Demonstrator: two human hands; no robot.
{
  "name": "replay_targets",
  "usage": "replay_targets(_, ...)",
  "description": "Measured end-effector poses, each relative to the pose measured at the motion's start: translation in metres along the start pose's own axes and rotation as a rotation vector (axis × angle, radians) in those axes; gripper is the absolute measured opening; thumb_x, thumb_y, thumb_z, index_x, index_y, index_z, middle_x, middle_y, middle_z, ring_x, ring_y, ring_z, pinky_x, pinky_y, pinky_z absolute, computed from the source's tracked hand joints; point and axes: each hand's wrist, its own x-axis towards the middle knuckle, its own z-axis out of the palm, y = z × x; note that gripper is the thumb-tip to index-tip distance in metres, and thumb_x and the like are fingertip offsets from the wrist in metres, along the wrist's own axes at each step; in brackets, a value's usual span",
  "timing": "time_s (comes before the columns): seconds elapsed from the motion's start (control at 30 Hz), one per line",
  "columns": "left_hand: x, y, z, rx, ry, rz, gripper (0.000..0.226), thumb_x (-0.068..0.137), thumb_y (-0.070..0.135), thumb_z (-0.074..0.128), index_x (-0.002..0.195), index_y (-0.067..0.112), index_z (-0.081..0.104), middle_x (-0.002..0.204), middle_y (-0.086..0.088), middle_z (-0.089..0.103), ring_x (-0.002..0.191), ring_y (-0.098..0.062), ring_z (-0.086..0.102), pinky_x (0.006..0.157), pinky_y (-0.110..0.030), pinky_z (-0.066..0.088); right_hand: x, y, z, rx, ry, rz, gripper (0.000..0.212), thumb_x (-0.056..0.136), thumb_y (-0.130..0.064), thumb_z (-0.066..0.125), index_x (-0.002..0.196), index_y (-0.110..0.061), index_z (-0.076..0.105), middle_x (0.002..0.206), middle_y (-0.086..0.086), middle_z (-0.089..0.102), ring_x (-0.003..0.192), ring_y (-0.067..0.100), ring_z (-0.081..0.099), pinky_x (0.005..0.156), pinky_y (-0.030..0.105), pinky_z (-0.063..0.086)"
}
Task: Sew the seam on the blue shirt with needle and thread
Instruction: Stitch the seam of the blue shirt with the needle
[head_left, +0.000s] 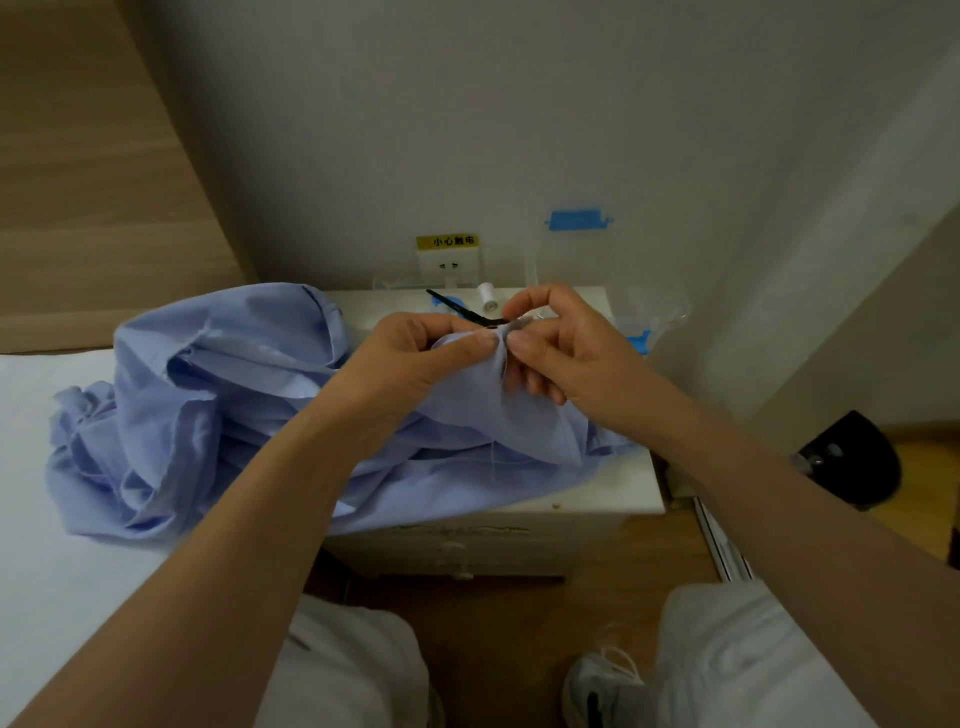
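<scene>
Both hands (410, 358) (558, 345) pinch blue shirt (208, 395) fold between them

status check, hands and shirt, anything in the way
Left hand pinches blue shirt fold; right hand pinches same fold, needle not discernible. Scissors and thread spool lie behind hands, not blocking.

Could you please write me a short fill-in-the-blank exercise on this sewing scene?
1. The left hand and the right hand both pinch the crumpled light ___ fabric shirt.
2. The small thread spool on the pale bedside cabinet is ___.
3. The slim scissors lying behind the hands are ___.
Missing words: blue; white; black.
</scene>
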Motion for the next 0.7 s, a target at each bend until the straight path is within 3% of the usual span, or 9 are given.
replay_targets(0.1, 0.000, 0.000, 0.002, 0.058, 0.042, -0.014, 0.020, 0.091, 0.023, 0.060, 0.092, 0.006, 0.071, 0.089, -0.013, 0.071, 0.086, -0.019, 0.065, 0.082, -0.039, 0.054, 0.002, 0.004, -0.004, -0.134, 0.164, -0.128, 0.016, 0.093, -0.014, 0.062, 0.107, -0.017, 0.055, 0.092, 0.001, 0.063, 0.079, 0.011, 0.059, 0.064, 0.028, 0.050)
replay_targets(0.17, 0.000, 0.001, 0.005, 0.065, 0.069, -0.014, 0.022, 0.091, 0.024, 0.061, 0.092, 0.005, 0.071, 0.090, -0.015, 0.071, 0.084, -0.020, 0.065, 0.082, -0.039, 0.053, 0.002, 0.003, -0.004, -0.202, 0.201, -0.224, 0.012, 0.089, -0.016, 0.066, 0.101, -0.017, 0.061, 0.095, 0.002, 0.064, 0.081, 0.015, 0.059, 0.066, 0.033, 0.051)
replay_targets(0.27, 0.000, 0.002, 0.005, 0.075, 0.066, -0.008, 0.021, 0.091, 0.024, 0.061, 0.093, 0.006, 0.072, 0.087, -0.011, 0.071, 0.083, -0.016, 0.065, 0.076, -0.031, 0.053, 0.002, 0.003, -0.002, -0.320, 0.214, -0.338, 0.006, 0.086, -0.017, 0.070, 0.092, -0.015, 0.069, 0.091, 0.002, 0.064, 0.078, 0.013, 0.057, 0.063, 0.025, 0.046)
replay_targets(0.37, 0.001, 0.001, 0.006, 0.153, 0.050, 0.004, 0.022, 0.093, 0.023, 0.059, 0.095, 0.004, 0.071, 0.088, -0.012, 0.072, 0.084, -0.019, 0.066, 0.075, -0.031, 0.053, 0.002, 0.006, 0.000, -0.448, 0.216, -0.444, 0.004, 0.086, -0.016, 0.071, 0.089, -0.014, 0.070, 0.091, 0.004, 0.060, 0.083, 0.008, 0.054, 0.072, 0.015, 0.041)
replay_targets(0.5, 0.001, -0.002, 0.009, 0.220, 0.097, -0.009, 0.021, 0.095, 0.019, 0.056, 0.089, 0.006, 0.072, 0.085, -0.016, 0.071, 0.084, -0.026, 0.067, 0.078, -0.035, 0.055, 0.003, 0.001, 0.009, -0.540, 0.226, -0.620, 0.011, 0.087, -0.020, 0.066, 0.087, -0.011, 0.071, 0.095, 0.006, 0.060, 0.093, 0.019, 0.056, 0.083, 0.037, 0.045)
replay_targets(0.57, 0.004, -0.003, 0.008, 0.243, 0.186, -0.027, 0.024, 0.095, 0.014, 0.054, 0.080, 0.008, 0.071, 0.076, -0.017, 0.069, 0.073, -0.022, 0.064, 0.071, -0.031, 0.053, -0.002, -0.009, 0.017, -0.323, 0.098, -0.554, 0.006, 0.090, -0.015, 0.064, 0.090, -0.010, 0.068, 0.092, 0.000, 0.064, 0.092, 0.018, 0.061, 0.087, 0.033, 0.047)
replay_targets(0.6, 0.005, -0.002, 0.007, 0.234, 0.221, -0.036, 0.025, 0.095, 0.015, 0.054, 0.078, 0.006, 0.070, 0.072, -0.018, 0.068, 0.068, -0.020, 0.061, 0.067, -0.029, 0.052, -0.006, -0.014, 0.018, -0.140, -0.043, -0.428, 0.003, 0.092, -0.010, 0.062, 0.092, -0.009, 0.065, 0.090, 0.000, 0.067, 0.091, 0.016, 0.064, 0.088, 0.028, 0.048)
replay_targets(0.67, 0.005, -0.002, 0.006, 0.152, 0.262, -0.031, 0.030, 0.095, 0.022, 0.057, 0.077, 0.000, 0.069, 0.066, -0.019, 0.064, 0.063, -0.018, 0.057, 0.064, -0.031, 0.049, -0.011, -0.021, 0.012, 0.123, -0.464, -0.083, 0.005, 0.095, -0.005, 0.055, 0.098, -0.008, 0.059, 0.089, 0.003, 0.070, 0.091, 0.016, 0.069, 0.088, 0.024, 0.050)
replay_targets(0.7, 0.005, -0.002, 0.006, 0.106, 0.289, -0.029, 0.032, 0.094, 0.025, 0.059, 0.073, 0.003, 0.069, 0.060, -0.012, 0.062, 0.060, -0.015, 0.054, 0.062, -0.030, 0.047, -0.012, -0.021, 0.008, 0.132, -0.727, 0.059, 0.008, 0.097, -0.004, 0.052, 0.099, -0.009, 0.056, 0.089, 0.004, 0.070, 0.091, 0.017, 0.069, 0.088, 0.024, 0.051)
